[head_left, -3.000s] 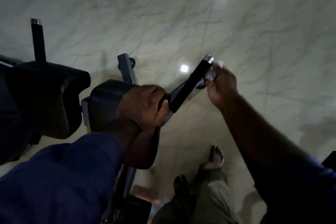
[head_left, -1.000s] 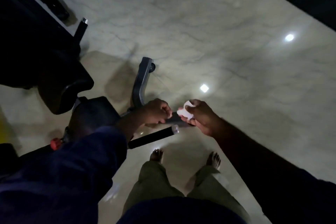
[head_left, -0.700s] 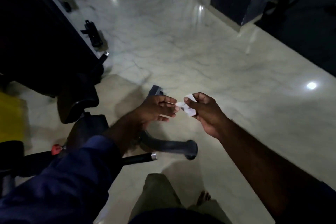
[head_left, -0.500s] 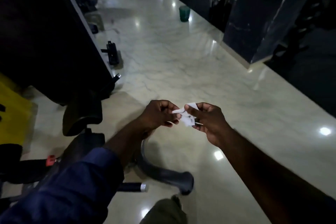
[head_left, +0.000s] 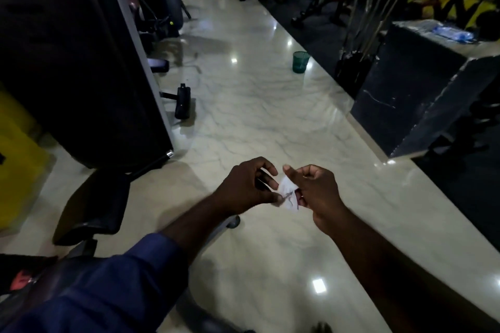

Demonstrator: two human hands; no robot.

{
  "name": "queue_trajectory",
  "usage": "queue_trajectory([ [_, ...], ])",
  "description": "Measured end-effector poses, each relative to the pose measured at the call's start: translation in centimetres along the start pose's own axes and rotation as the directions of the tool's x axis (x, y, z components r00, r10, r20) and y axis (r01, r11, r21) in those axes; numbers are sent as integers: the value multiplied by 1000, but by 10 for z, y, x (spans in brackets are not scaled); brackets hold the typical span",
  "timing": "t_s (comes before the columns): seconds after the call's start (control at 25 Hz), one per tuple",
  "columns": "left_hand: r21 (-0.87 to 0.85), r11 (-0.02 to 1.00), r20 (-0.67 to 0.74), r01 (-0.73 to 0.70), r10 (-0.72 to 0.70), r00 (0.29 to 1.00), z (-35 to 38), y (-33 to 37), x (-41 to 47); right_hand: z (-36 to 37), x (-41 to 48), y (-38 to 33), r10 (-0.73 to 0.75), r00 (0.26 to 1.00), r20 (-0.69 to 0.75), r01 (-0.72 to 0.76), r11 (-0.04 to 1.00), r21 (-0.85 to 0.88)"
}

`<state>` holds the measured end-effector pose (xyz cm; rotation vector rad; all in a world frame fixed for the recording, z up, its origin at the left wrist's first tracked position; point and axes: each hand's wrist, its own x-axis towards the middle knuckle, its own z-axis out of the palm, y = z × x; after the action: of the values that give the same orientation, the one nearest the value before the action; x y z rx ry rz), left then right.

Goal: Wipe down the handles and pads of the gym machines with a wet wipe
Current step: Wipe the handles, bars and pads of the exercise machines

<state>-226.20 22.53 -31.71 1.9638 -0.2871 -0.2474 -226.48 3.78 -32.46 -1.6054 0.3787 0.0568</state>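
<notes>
Head: wipe [head_left: 288, 192] between left hand [head_left: 249, 186], right hand [head_left: 316, 190]

Glossy pale veined marble floor [head_left: 243, 116], ceiling lights reflected. Small green mesh waste bin [head_left: 301, 61] stands upright at 1 o'clock. Dark stone counter [head_left: 405, 84] at 2 o'clock; clear plastic bottles [head_left: 451, 31] lie on top.

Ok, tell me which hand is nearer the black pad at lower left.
Left. The left hand is right of the black pad, not touching it. The right hand is farther right, past the wet wipe that both hands pinch.
</notes>
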Motion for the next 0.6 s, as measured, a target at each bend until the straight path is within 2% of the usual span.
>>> queue_trajectory([
  [0.16, 70, 997, -200, -31, 44, 979, 17, -1, 60, -4, 93, -16, -65, 994, 88, 76, 989, -126],
  [0.32, 46, 990, -343, 137, -113, 932, 37, 10, 106, -6, 153, -40, 9, 954, 300, 4, 999, -42],
  [0.44, -57, 978, -486, 200, -202, 850, 29, 17, 121, 6, 178, -63, 21, 854, 520, -34, 999, 16],
  [0.56, -282, 941, -580, 188, -323, 748, 5, 17, 118, 31, 191, -77, 13, 739, 673, 86, 990, -113],
  [0.6, -328, 929, -611, 170, -346, 712, -4, 13, 115, 42, 192, -79, 3, 672, 741, 142, 981, -133],
])
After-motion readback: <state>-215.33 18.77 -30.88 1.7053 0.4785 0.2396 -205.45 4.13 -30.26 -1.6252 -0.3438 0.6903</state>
